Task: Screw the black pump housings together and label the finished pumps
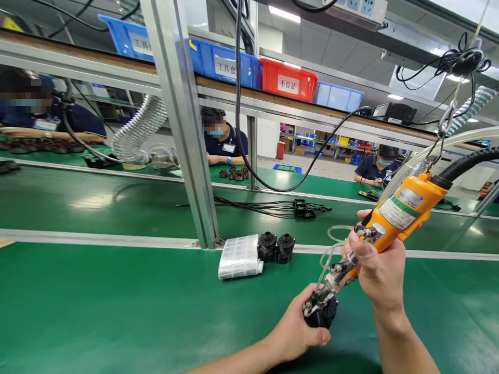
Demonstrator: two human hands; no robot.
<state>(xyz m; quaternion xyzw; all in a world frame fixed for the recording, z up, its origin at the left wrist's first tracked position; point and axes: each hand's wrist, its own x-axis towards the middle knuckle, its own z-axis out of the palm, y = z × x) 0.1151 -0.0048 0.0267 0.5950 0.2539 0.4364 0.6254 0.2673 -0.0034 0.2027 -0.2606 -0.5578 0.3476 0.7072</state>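
My right hand (380,265) is wrapped round an orange electric screwdriver (407,205), which slants down to the left and hangs from a hook at its upper end. Its metal nose (333,280), with thin clear tubes beside it, reaches down to a black round pump-like housing (325,314). That housing is gripped in my left hand (294,324), thumb in front, just above the green bench. The nose covers part of the housing, so the exact contact point is hidden. Two similar black housings (267,246) stand farther back, beside a folded stack of clear-silvery label sheet (239,257).
A metal post (183,130) rises left of the label sheet. Black cables with small connectors (300,208) lie on the strip behind. Blue bins (226,65) and a red bin (288,80) stand on the shelf above. A looping black cable (238,104) hangs down. Several people sit across the bench.
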